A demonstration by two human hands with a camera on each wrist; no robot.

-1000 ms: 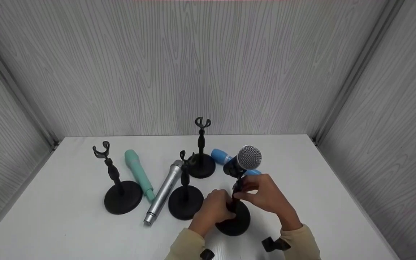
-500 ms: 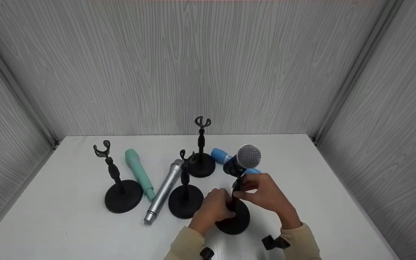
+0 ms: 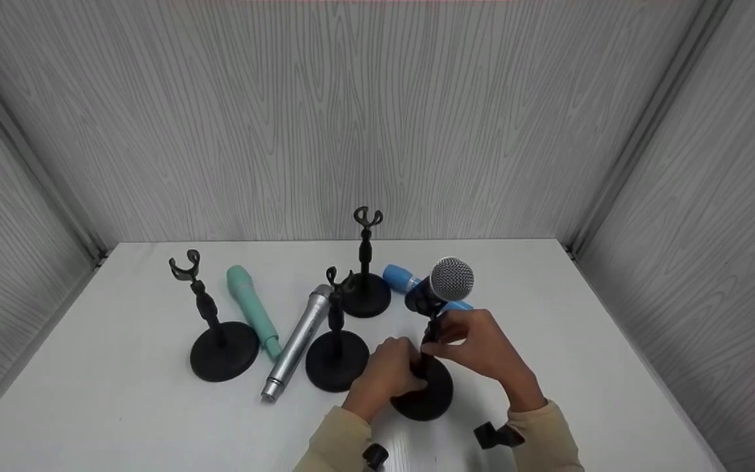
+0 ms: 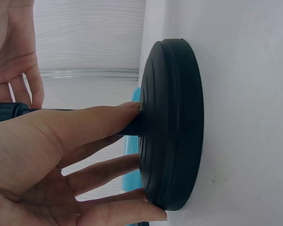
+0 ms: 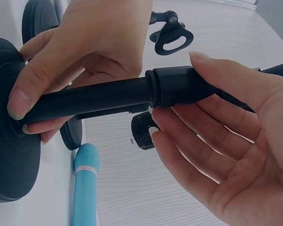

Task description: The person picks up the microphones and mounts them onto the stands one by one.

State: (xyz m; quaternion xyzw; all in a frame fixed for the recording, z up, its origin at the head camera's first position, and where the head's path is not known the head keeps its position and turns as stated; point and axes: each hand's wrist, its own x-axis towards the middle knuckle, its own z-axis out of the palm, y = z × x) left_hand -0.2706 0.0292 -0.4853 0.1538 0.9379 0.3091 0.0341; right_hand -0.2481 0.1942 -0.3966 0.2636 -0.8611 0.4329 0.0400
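Observation:
A black microphone stand (image 3: 435, 396) stands upright on its round base, right of the middle of the table. Its clip bears a microphone (image 3: 451, 280) with a silver mesh head, tilted toward the front. Low on the pole, my left hand (image 3: 387, 372) pinches it between thumb and fingers, just above the base; in the left wrist view some of its fingers touch the base rim (image 4: 179, 127). Higher up, my right hand (image 3: 485, 351) holds the pole's thicker collar (image 5: 177, 87) between thumb and fingertips. A blue microphone (image 3: 398, 278) lies behind, partly hidden by this stand.
Three other black stands with bare clips stand to the left: a near one (image 3: 337, 360), a back one (image 3: 367, 298) and a far-left one (image 3: 223, 354). A silver microphone (image 3: 295, 344) and a green microphone (image 3: 251, 308) lie between them. Grey panels (image 3: 377, 118) enclose the white table (image 3: 122, 393).
Everything sits slightly higher in the head view, as if the camera dipped. Both hands keep their places on the stand.

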